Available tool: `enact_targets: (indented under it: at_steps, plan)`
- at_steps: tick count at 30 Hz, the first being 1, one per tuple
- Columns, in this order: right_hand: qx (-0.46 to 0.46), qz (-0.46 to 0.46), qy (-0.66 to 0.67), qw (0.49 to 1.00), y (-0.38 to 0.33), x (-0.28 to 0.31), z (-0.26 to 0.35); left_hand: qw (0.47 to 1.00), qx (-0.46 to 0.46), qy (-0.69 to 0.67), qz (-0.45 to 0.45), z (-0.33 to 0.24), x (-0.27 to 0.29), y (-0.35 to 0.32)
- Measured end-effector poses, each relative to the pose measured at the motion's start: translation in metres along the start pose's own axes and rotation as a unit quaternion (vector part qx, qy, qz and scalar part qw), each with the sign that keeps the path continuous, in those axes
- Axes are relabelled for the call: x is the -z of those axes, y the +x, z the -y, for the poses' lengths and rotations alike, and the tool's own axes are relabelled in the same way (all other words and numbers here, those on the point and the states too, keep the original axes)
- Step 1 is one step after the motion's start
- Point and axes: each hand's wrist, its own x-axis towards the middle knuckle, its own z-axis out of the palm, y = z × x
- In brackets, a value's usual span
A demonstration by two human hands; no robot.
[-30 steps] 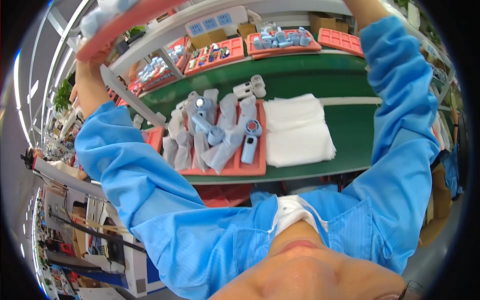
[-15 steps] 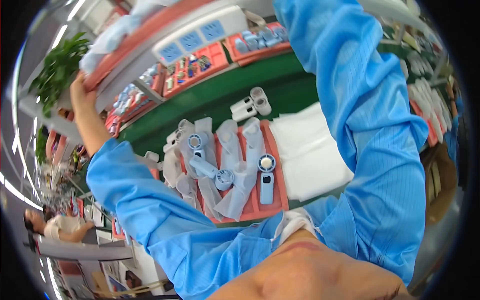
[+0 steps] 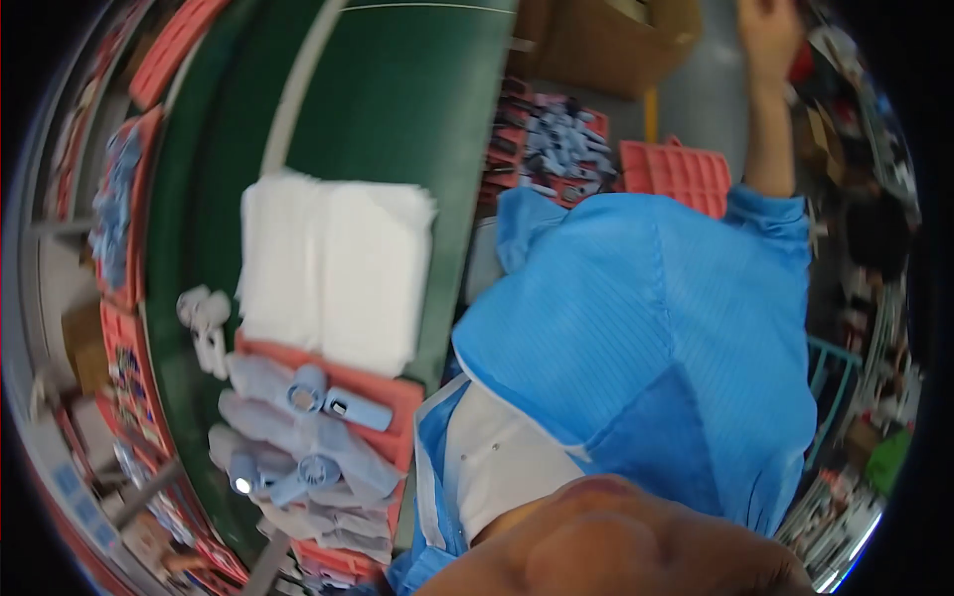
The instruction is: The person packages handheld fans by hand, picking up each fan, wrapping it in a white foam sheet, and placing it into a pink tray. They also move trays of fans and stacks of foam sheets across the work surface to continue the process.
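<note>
My right hand is raised at the upper right, close to the picture's top edge, its bare forearm coming out of a blue sleeve. Its fingers are blurred and partly cut off, so I cannot tell what they do. My left hand is out of view. To the left, a red tray holds several light blue handheld fans, some on or among translucent whitish sleeves. A stack of thin white sheets lies directly beyond the tray. White fan parts sit left of it on the green bench.
The green bench runs up the left half. Red trays with blue parts line its far side. Past its right edge are a bin of blue parts, a red crate and a cardboard box.
The view has swung right, so the bench and fan tray now lie to the left. My left hand, earlier on the shelf's red rim, has left the view; my right hand has come into it.
</note>
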Motion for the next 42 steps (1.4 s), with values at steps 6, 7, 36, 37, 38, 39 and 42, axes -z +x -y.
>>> enact_targets:
  at_steps: [6, 7, 36, 37, 38, 39, 42]
  plan:
    - [-0.507, 0.265, -0.234, 0.786, -0.387, 0.08, -0.198, 0.957, -0.269, -0.035, 0.102, -0.202, -0.022, -0.103]
    - [-0.556, 0.27, -0.27, 0.738, -0.436, 0.08, -0.207, 0.943, -0.299, -0.054, 0.132, -0.231, -0.03, -0.117]
    - [-0.424, 0.362, -0.249, 0.792, -0.542, 0.078, -0.305, 0.916, -0.206, -0.044, 0.342, -0.32, 0.015, -0.205]
    - [-0.456, 0.255, -0.243, 0.818, -0.52, 0.084, -0.322, 0.922, -0.199, -0.043, 0.329, -0.313, 0.022, -0.209]
    - [-0.506, 0.161, -0.338, 0.777, -0.449, 0.061, -0.293, 0.929, -0.167, -0.035, 0.327, -0.306, 0.041, -0.213]
    - [-0.517, 0.094, -0.269, 0.807, -0.422, 0.079, -0.317, 0.933, -0.13, -0.052, 0.333, -0.297, 0.045, -0.217]
    - [-0.452, 0.053, -0.193, 0.869, -0.27, 0.091, -0.268, 0.944, -0.083, -0.087, 0.309, -0.279, 0.072, -0.221]
